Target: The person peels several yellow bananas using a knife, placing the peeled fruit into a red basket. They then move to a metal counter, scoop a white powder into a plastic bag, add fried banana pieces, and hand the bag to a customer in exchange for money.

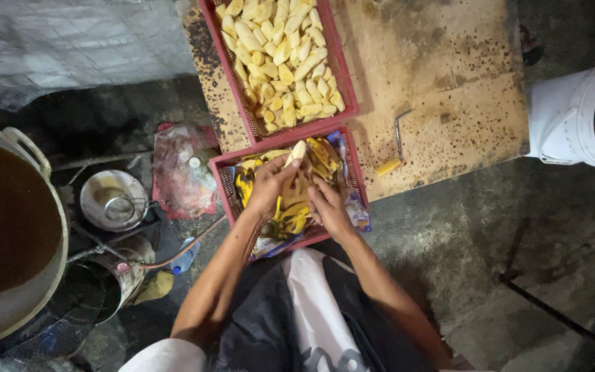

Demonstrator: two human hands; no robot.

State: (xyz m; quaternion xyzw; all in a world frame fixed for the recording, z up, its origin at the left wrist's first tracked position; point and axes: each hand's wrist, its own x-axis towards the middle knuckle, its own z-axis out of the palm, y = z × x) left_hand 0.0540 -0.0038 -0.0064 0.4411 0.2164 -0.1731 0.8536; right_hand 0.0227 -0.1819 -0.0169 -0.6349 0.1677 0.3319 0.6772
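Dark and white clothing (297, 310) nearest the lens, both bare forearms reaching forward from it over the near red crate (223, 180). Left hand (270, 184) raised, fingers curled shut around a pale peeled banana (296, 153), its tip pointing up and away. Right hand (328, 207) lower and just beside, palm down, fingers bent into the yellow peels (294, 210); whether anything was gripped in it could not be told. Peels heaped in that near crate, over a printed plastic sheet (357, 207) lining it. Directly beyond, touching it, a second red crate (342, 69) filled with peeled banana pieces (280, 58). Both crates set on a spotted wooden board (442, 76), with a yellow-handled metal tool (394, 148) lying to the right of the near crate. White bucket (566, 114) at the far right edge. On the left, a large pot (8, 220) of brown liquid, a small metal bowl (113, 200), and a crumpled plastic bag (180, 169) near the crate.
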